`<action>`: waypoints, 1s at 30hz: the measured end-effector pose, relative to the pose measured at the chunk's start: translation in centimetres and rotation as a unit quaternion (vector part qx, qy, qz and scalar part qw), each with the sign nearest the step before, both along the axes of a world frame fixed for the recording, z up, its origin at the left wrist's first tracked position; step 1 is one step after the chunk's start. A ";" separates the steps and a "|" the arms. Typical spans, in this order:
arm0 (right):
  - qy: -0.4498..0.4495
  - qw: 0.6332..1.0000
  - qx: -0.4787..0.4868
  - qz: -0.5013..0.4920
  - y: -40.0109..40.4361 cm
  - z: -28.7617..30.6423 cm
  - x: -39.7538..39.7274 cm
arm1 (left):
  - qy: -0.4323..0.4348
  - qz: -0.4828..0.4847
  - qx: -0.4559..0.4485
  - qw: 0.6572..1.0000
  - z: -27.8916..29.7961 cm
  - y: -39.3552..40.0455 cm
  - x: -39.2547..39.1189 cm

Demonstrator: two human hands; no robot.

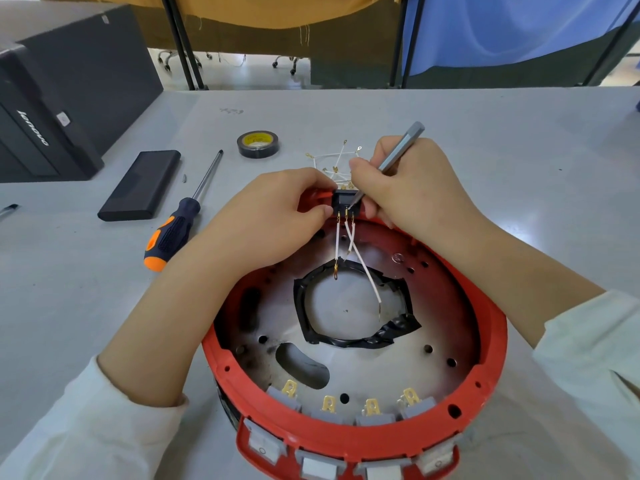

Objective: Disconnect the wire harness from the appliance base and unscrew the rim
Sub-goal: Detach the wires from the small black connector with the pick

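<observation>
Left hand [277, 216] pinches black connector [343, 200] on base [491, 341] far rim; right hand [408, 188] grips grey tool [398, 147], tip at connector.

Red-rimmed appliance base [346, 441] lies open, white wires [360, 261] attached to switch.

One brand name legible on the bench

We read "lenovo" in white letters, running sideways, on the dark computer case [52, 98] at the far left of the table. The yellow inner label of the black tape roll [258, 143] carries print too small for us to make out, as do the small stickers on the case.
</observation>
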State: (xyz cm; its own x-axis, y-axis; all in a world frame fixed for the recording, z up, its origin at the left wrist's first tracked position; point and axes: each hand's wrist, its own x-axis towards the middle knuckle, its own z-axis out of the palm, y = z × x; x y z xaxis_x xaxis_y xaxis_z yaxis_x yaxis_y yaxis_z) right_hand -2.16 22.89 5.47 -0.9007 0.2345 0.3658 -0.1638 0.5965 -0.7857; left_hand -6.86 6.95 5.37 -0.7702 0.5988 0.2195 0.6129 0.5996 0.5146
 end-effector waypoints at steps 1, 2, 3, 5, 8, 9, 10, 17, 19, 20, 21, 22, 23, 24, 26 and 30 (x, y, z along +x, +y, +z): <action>0.000 1.000 -0.010 0.004 0.0 0.0 0.0 | 0.000 -0.001 0.000 1.000 0.0 0.0 0.0; 0.000 1.000 -0.015 0.006 0.1 0.0 0.0 | 0.000 -0.002 0.000 1.000 0.0 0.0 0.0; -0.002 1.000 -0.018 0.008 0.1 0.0 0.0 | 0.001 -0.002 -0.001 1.000 0.0 0.0 0.0; -0.008 1.000 -0.021 0.011 0.1 0.0 -0.1 | -0.001 0.000 -0.002 1.000 0.0 0.0 0.0; -0.021 0.999 -0.019 0.018 0.3 0.0 -0.2 | -0.004 0.002 -0.003 1.000 0.0 0.0 0.0; -0.026 0.999 -0.019 0.021 0.4 0.1 -0.2 | -0.004 0.002 -0.003 1.000 0.0 0.0 0.0; -0.031 0.999 -0.022 0.025 0.4 0.1 -0.3 | -0.004 0.002 -0.003 1.000 0.0 0.0 -0.1; -0.052 0.998 -0.010 0.027 0.5 0.3 -0.4 | -0.002 0.004 -0.002 1.000 -0.1 0.1 0.0; -0.061 0.997 0.022 0.034 0.3 0.3 -0.5 | -0.003 0.003 -0.003 1.000 0.0 0.1 0.0; -0.072 0.995 0.052 0.039 0.1 0.4 -0.4 | -0.003 0.000 -0.003 1.000 0.1 0.1 0.1; -0.084 0.992 0.087 0.042 -0.1 0.4 -0.4 | -0.004 -0.003 -0.001 1.000 0.1 0.1 0.1; -0.092 0.989 0.113 0.041 -0.3 0.5 -0.4 | -0.005 -0.005 0.001 1.000 0.1 0.0 0.1; -0.091 0.989 0.114 0.036 -0.4 0.5 -0.5 | -0.007 -0.003 0.001 1.000 0.1 0.0 0.1; -0.084 0.992 0.090 0.031 -0.4 0.6 -0.5 | -0.010 0.001 0.000 1.000 0.1 0.0 0.1; -0.060 0.997 0.037 0.010 -0.2 0.6 -0.6 | -0.011 0.006 -0.002 1.000 0.0 0.0 0.0; -0.036 0.999 0.012 -0.015 -0.1 0.4 -0.6 | -0.009 0.003 0.002 1.000 -0.1 0.0 0.0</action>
